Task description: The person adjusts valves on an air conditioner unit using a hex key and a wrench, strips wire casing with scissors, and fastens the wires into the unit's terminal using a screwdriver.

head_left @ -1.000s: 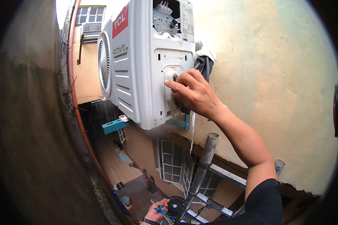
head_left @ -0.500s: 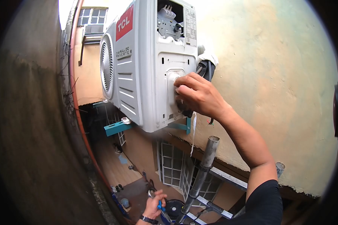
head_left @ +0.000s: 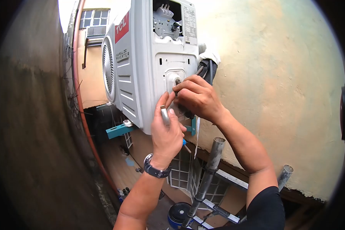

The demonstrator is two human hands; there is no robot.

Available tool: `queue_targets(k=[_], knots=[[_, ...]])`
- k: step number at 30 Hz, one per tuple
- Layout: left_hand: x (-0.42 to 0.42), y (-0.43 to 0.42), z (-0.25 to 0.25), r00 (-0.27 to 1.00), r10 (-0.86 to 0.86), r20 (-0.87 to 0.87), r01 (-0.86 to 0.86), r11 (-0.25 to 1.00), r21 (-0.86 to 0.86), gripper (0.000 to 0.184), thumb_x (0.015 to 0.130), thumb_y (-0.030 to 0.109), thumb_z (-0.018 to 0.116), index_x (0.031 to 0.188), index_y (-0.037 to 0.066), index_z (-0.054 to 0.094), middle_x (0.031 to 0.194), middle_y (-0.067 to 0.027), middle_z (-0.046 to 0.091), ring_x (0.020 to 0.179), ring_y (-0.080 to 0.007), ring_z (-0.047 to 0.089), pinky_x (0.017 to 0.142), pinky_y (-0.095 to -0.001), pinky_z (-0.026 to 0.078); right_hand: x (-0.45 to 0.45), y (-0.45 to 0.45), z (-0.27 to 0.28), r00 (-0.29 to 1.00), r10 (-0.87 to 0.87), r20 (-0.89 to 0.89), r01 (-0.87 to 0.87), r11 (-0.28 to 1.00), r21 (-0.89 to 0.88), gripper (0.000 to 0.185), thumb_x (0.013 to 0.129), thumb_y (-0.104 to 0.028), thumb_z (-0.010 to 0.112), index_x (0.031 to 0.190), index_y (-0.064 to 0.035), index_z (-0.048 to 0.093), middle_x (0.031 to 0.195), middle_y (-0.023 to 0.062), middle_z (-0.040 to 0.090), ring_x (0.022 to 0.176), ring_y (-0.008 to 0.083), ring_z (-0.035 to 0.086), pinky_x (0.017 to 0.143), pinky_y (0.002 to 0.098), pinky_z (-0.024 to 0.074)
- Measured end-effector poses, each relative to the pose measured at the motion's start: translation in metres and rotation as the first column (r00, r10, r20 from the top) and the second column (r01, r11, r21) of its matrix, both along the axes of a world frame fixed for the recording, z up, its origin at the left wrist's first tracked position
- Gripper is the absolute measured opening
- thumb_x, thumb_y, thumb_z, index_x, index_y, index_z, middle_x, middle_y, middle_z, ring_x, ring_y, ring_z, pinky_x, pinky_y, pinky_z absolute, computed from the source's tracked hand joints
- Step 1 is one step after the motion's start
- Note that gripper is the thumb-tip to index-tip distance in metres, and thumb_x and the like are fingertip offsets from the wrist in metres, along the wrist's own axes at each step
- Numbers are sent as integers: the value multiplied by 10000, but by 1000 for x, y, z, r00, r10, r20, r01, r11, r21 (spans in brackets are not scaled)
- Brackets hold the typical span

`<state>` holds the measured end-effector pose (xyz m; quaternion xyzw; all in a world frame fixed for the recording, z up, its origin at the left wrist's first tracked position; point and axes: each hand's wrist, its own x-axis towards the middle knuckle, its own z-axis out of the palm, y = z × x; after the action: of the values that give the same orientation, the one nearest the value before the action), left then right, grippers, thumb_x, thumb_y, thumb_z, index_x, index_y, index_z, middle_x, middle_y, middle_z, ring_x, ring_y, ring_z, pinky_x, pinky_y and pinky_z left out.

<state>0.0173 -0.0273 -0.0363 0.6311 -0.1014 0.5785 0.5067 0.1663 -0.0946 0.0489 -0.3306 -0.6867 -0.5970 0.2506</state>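
The side of a white outdoor air-conditioner unit [head_left: 142,69] is in front of me, with a small metal valve fitting [head_left: 177,81] standing out from its recessed plate. My right hand [head_left: 201,96] is closed in a pinch just below that fitting; its fingers hide what they grip. Close beside it, my left hand [head_left: 166,132] has come up, thumb and fingers wrapped around a silver wrench-like tool [head_left: 165,116]. A blue piece with a thin shaft [head_left: 184,142] sticks out behind the left hand. Dark shapes under the right hand are blurred.
Black insulated pipes [head_left: 210,69] run behind the unit along the wall [head_left: 272,84]. A teal bracket [head_left: 119,131] supports the unit. Below stand steel scaffold tubes [head_left: 214,153] and a blue drum with a black lid [head_left: 179,211]. An orange pipe [head_left: 78,84] runs down the left.
My left hand has risen from low in the view to the valve, carrying the silver tool. My right hand has shifted slightly left and down. The unit appears slightly further left.
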Motion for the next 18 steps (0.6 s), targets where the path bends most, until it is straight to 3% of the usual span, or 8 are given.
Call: queue_targets(k=[2, 5, 7, 9, 15, 17, 18], knots=[[-1, 2, -3, 998, -54, -11, 54, 998, -13, 443, 1128, 121, 392, 1546, -28, 377, 1524, -127, 567, 604, -36, 547, 510, -191, 483, -6, -4, 2, 1000, 28, 2, -27, 999, -45, 106, 824, -78, 728, 907, -73, 662, 1003, 43, 707, 984, 253, 671, 810, 363, 573], [-4, -1, -2, 998, -50, -34, 49, 999, -24, 441, 1129, 131, 400, 1538, -35, 392, 1526, -132, 567, 603, -34, 546, 511, -189, 482, -10, -8, 4, 994, -79, -74, 74, 995, -65, 136, 820, -66, 733, 940, -64, 670, 1070, 54, 684, 994, 269, 667, 810, 368, 581], [-2, -2, -3, 998, -61, -29, 59, 997, -53, 438, 1129, 135, 403, 1532, -39, 401, 1526, -134, 567, 604, -33, 547, 510, -188, 482, -9, -10, 8, 992, -110, -61, 100, 984, -146, 205, 816, -67, 741, 1011, -57, 679, 1141, 69, 655, 1015, 277, 659, 820, 374, 589], [-1, -3, -4, 997, -73, -19, 71, 994, -77, 435, 1130, 139, 406, 1525, -42, 409, 1526, -136, 566, 606, -32, 547, 509, -187, 482, -4, -8, 7, 991, -132, -5, 130, 984, -121, 236, 814, -74, 749, 1038, -51, 677, 1175, 76, 641, 1045, 275, 653, 821, 377, 596], [5, -4, -5, 995, -91, 28, 93, 992, -80, 432, 1126, 133, 414, 1518, -49, 409, 1527, -146, 564, 612, -33, 546, 511, -185, 483, -10, -14, 5, 980, -26, -199, 5, 994, -105, 167, 827, -76, 726, 983, -54, 671, 1161, 73, 635, 1072, 274, 648, 839, 376, 595], [6, 0, -6, 996, -83, 20, 84, 993, -87, 434, 1124, 127, 414, 1521, -49, 402, 1524, -148, 566, 611, -34, 545, 512, -186, 487, -3, -11, 12, 992, -128, 13, 128, 983, -131, 196, 825, -71, 714, 1020, -65, 689, 1158, 71, 634, 1083, 270, 641, 864, 380, 587], [7, 1, -7, 996, -92, 22, 93, 991, -93, 434, 1122, 119, 416, 1520, -51, 398, 1522, -149, 567, 613, -35, 549, 509, -187, 490, -2, -11, 14, 987, -160, 22, 161, 972, -173, 217, 819, -66, 708, 1036, -75, 697, 1158, 67, 634, 1089, 266, 624, 888, 388, 577]])
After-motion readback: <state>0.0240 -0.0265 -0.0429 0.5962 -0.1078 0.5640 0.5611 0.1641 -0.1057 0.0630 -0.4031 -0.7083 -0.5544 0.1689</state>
